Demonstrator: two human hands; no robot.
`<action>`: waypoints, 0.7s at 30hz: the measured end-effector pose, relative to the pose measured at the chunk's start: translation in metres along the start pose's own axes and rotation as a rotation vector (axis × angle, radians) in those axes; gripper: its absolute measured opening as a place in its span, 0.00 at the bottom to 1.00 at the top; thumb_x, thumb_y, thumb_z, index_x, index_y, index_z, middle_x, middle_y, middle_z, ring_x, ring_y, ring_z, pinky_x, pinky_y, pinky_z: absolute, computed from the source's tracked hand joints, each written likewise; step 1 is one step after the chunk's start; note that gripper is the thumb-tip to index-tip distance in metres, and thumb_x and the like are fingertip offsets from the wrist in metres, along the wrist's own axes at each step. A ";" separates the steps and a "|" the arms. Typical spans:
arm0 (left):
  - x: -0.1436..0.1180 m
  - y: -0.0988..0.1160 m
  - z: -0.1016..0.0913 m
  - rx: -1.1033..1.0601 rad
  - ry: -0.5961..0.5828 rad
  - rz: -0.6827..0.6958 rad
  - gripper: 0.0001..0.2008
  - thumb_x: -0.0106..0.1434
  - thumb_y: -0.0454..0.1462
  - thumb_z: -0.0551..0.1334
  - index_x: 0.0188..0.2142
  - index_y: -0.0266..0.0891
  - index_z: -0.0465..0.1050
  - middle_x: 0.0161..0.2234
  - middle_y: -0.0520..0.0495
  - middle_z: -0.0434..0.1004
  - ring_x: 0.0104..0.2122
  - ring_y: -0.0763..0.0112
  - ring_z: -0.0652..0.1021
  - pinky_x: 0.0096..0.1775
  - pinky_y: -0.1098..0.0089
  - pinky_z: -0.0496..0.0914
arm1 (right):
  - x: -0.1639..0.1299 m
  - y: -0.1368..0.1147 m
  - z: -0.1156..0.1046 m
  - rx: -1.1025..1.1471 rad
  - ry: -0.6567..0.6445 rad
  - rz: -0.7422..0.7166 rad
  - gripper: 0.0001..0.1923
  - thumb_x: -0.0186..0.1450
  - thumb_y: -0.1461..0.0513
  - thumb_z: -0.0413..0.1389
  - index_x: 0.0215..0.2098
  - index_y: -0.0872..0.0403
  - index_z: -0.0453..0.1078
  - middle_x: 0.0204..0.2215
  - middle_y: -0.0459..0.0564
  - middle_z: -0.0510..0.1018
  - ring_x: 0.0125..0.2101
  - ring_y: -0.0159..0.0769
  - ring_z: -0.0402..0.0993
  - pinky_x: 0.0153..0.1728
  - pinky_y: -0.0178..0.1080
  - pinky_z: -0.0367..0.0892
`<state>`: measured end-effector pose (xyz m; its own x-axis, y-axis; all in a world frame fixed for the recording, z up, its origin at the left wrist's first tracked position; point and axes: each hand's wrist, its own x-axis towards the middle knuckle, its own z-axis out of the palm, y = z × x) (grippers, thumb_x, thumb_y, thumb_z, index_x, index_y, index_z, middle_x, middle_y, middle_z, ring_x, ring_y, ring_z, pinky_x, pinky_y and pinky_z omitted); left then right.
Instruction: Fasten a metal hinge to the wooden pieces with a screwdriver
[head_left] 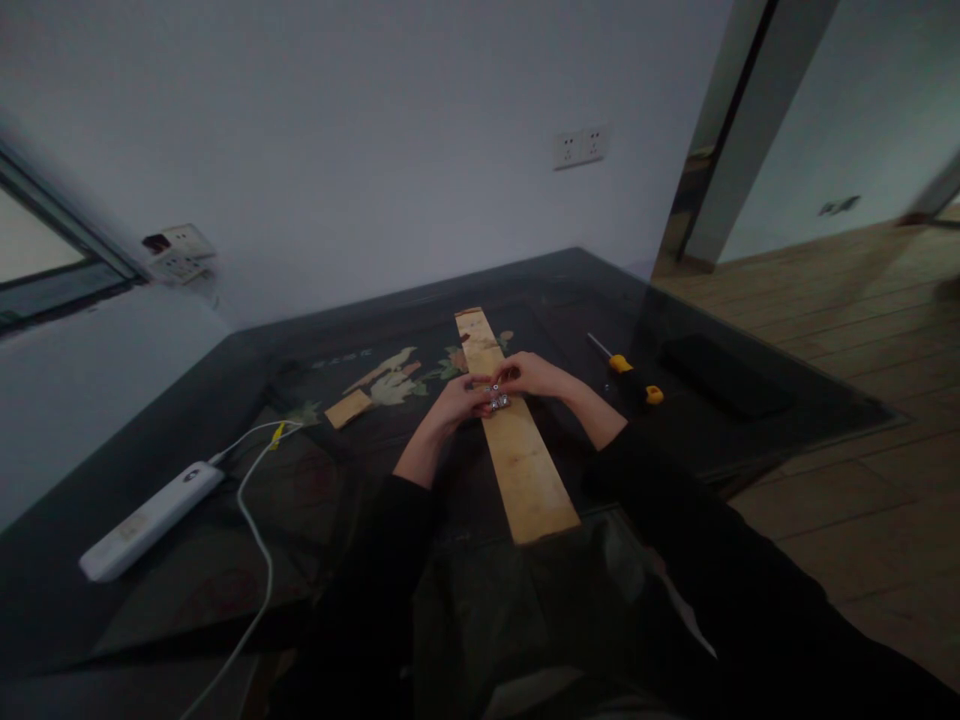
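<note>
wooden board (529, 470): long, pale yellow, dark-marked toward far end, flat on dark counter (637, 310) | metal piece (499, 400): small, shiny, at board's middle

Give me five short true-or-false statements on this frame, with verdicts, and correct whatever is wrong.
1. The left hand and the right hand are both at a small shiny piece over the long wooden board. True.

2. The right hand grips the screwdriver. False: the screwdriver lies on the dark table, to the right of the hands.

3. A white power strip lies left of the board. True.

4. The short wood piece sits on top of the long board. False: the short wood piece lies apart, to its left.

5. A socket panel is mounted on the wall behind the table. True.
</note>
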<state>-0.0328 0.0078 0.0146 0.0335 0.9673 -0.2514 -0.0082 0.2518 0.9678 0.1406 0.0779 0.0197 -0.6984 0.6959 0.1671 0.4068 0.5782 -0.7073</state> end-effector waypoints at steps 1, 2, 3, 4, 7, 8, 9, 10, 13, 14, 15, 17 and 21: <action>0.000 0.000 0.000 -0.001 -0.002 -0.001 0.17 0.54 0.27 0.70 0.44 0.31 0.72 0.21 0.49 0.76 0.17 0.80 0.72 0.24 0.76 0.69 | 0.000 -0.001 0.001 0.003 0.011 -0.002 0.10 0.55 0.63 0.62 0.36 0.57 0.79 0.29 0.49 0.80 0.29 0.32 0.72 0.32 0.33 0.63; 0.000 0.000 0.000 0.000 -0.005 -0.001 0.17 0.54 0.26 0.70 0.44 0.31 0.72 0.22 0.49 0.77 0.16 0.80 0.72 0.24 0.76 0.69 | 0.000 -0.001 0.002 0.008 0.021 -0.006 0.09 0.55 0.64 0.61 0.35 0.57 0.79 0.28 0.48 0.80 0.29 0.31 0.72 0.32 0.33 0.62; -0.001 0.000 0.000 0.001 -0.008 -0.001 0.17 0.55 0.26 0.69 0.44 0.31 0.72 0.22 0.49 0.77 0.16 0.80 0.72 0.24 0.76 0.69 | 0.000 -0.002 0.003 0.015 0.030 -0.009 0.09 0.55 0.65 0.61 0.34 0.57 0.79 0.27 0.48 0.80 0.29 0.31 0.72 0.32 0.32 0.62; -0.001 0.000 -0.001 0.002 -0.011 -0.001 0.17 0.55 0.26 0.69 0.44 0.31 0.72 0.23 0.49 0.77 0.17 0.80 0.72 0.24 0.76 0.69 | 0.000 -0.002 0.004 0.022 0.039 -0.012 0.08 0.55 0.65 0.61 0.34 0.57 0.79 0.27 0.48 0.80 0.28 0.30 0.72 0.32 0.32 0.63; 0.000 0.000 -0.002 0.004 -0.009 0.000 0.17 0.55 0.26 0.69 0.44 0.31 0.72 0.23 0.49 0.77 0.16 0.81 0.72 0.23 0.77 0.69 | 0.001 -0.003 0.007 0.047 0.068 -0.018 0.07 0.55 0.67 0.61 0.33 0.58 0.78 0.28 0.48 0.80 0.29 0.31 0.72 0.33 0.33 0.63; 0.000 0.000 -0.003 0.003 -0.009 0.001 0.17 0.54 0.26 0.70 0.44 0.31 0.72 0.23 0.49 0.78 0.17 0.81 0.73 0.23 0.77 0.69 | 0.001 -0.003 0.008 0.055 0.079 -0.020 0.07 0.54 0.67 0.60 0.32 0.58 0.78 0.28 0.49 0.80 0.30 0.31 0.72 0.34 0.33 0.63; 0.001 -0.001 -0.003 0.003 -0.011 0.000 0.18 0.54 0.26 0.70 0.44 0.31 0.72 0.24 0.49 0.78 0.17 0.80 0.73 0.23 0.77 0.69 | 0.001 -0.003 0.008 0.065 0.089 -0.021 0.07 0.54 0.67 0.60 0.32 0.59 0.78 0.28 0.49 0.80 0.30 0.31 0.73 0.34 0.33 0.64; 0.001 -0.001 -0.003 0.004 -0.016 0.000 0.18 0.54 0.26 0.70 0.44 0.31 0.72 0.24 0.49 0.78 0.17 0.80 0.73 0.23 0.77 0.69 | 0.001 -0.003 0.008 0.076 0.098 -0.023 0.06 0.54 0.67 0.60 0.31 0.59 0.78 0.28 0.49 0.80 0.30 0.32 0.73 0.34 0.34 0.64; 0.002 -0.002 -0.004 0.006 -0.026 0.001 0.18 0.53 0.27 0.71 0.44 0.32 0.72 0.24 0.49 0.77 0.18 0.80 0.73 0.24 0.77 0.69 | 0.001 -0.006 0.008 0.123 0.120 -0.027 0.05 0.54 0.67 0.60 0.30 0.59 0.76 0.27 0.48 0.79 0.29 0.31 0.72 0.34 0.34 0.64; 0.002 -0.003 -0.004 0.007 -0.027 0.002 0.18 0.53 0.27 0.71 0.43 0.32 0.72 0.24 0.49 0.77 0.18 0.80 0.73 0.24 0.77 0.69 | 0.001 -0.007 0.007 0.146 0.130 -0.026 0.04 0.54 0.66 0.60 0.29 0.59 0.75 0.27 0.48 0.78 0.29 0.31 0.71 0.34 0.34 0.64; 0.002 -0.003 -0.004 0.008 -0.026 0.004 0.17 0.54 0.26 0.70 0.43 0.32 0.73 0.24 0.49 0.77 0.18 0.80 0.73 0.24 0.77 0.69 | 0.002 -0.008 0.007 0.180 0.143 -0.020 0.04 0.54 0.65 0.60 0.29 0.58 0.74 0.27 0.48 0.78 0.29 0.31 0.71 0.34 0.34 0.64; 0.003 -0.003 -0.004 0.009 -0.024 0.011 0.17 0.54 0.26 0.70 0.43 0.31 0.73 0.25 0.48 0.77 0.18 0.80 0.73 0.25 0.76 0.69 | 0.002 -0.010 0.006 0.271 0.182 0.006 0.04 0.54 0.65 0.61 0.29 0.58 0.73 0.28 0.47 0.77 0.30 0.31 0.72 0.35 0.34 0.66; 0.004 -0.003 -0.004 0.020 -0.028 -0.001 0.16 0.55 0.26 0.69 0.44 0.30 0.73 0.25 0.48 0.77 0.17 0.80 0.73 0.25 0.75 0.69 | 0.004 -0.008 0.005 0.457 0.243 0.119 0.08 0.57 0.67 0.56 0.37 0.57 0.70 0.27 0.47 0.76 0.28 0.30 0.73 0.35 0.36 0.69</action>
<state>-0.0370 0.0110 0.0104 0.0617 0.9658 -0.2519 0.0117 0.2516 0.9678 0.1317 0.0740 0.0225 -0.4844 0.8554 0.1834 0.1388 0.2821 -0.9493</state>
